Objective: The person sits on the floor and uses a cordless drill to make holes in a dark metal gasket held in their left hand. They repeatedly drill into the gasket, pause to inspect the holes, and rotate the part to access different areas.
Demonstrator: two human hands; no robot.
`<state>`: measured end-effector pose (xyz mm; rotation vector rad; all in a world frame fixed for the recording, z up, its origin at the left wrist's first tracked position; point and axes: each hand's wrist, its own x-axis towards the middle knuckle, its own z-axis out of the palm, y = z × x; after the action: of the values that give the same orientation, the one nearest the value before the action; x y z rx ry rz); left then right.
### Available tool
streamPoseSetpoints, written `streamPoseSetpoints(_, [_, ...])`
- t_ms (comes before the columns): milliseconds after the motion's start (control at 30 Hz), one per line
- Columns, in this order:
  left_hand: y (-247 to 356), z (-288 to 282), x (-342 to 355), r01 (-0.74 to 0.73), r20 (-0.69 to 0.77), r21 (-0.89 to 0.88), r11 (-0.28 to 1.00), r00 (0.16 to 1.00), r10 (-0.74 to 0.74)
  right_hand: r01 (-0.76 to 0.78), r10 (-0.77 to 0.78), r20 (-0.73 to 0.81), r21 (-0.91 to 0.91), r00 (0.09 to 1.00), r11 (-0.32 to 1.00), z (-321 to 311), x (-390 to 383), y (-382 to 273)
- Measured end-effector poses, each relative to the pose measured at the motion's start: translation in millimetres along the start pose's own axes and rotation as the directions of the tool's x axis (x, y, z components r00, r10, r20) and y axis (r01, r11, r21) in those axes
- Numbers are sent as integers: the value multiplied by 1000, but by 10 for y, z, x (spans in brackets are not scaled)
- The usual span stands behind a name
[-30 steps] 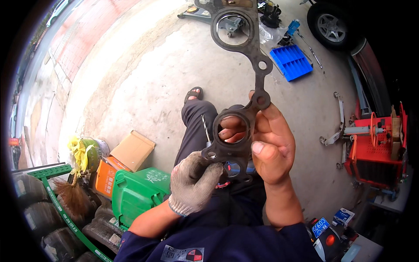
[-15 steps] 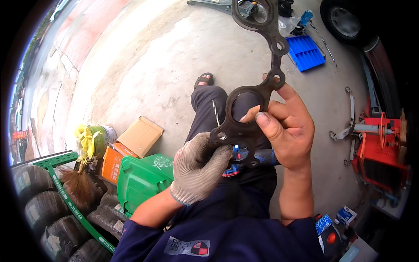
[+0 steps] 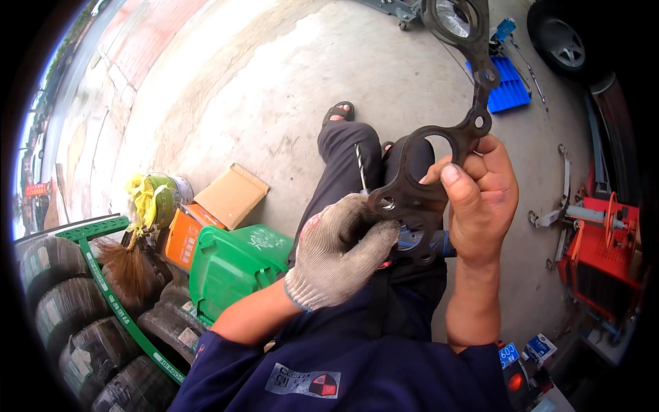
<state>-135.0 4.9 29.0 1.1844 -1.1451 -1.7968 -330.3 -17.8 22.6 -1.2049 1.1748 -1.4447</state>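
While gloved left hand (image 3: 336,250) pinches dark holed plate (image 3: 415,198) | bare right hand (image 3: 486,209) clamps its edge

The pale, stained concrete floor (image 3: 274,89) bore a blue compartmented tray (image 3: 511,89) at the upper right, with a long metal rod (image 3: 530,72) near it; a sandalled foot (image 3: 338,112) rested farther left; a green bin (image 3: 237,268) stood at the lower left, beside an orange box (image 3: 182,239) and an open-coloured cardboard box (image 3: 233,194).
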Motion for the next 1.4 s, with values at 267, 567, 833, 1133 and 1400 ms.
streamPoseSetpoints(267, [-237,-51,231,-70,126,-489,869,981,150,-50,62,-110,114,992,992,118,-48,8])
streamPoseSetpoints(567, [-249,-164,475,410,471,-652,638,878,-82,-29,44,153,-99,987,995,60,-39,82])
streamPoseSetpoints(833, [-221,-50,527,237,347,-772,590,935,79,-98,81,129,125,988,987,129,88,150])
streamPoseSetpoints(1133, [-151,-87,475,255,407,-591,765,914,9,-88,73,75,234,995,968,112,-16,177])
streamPoseSetpoints(1400, [-253,-366,526,43,292,-460,887,950,105,420,306,545,-820,780,389,-547,-1038,593])
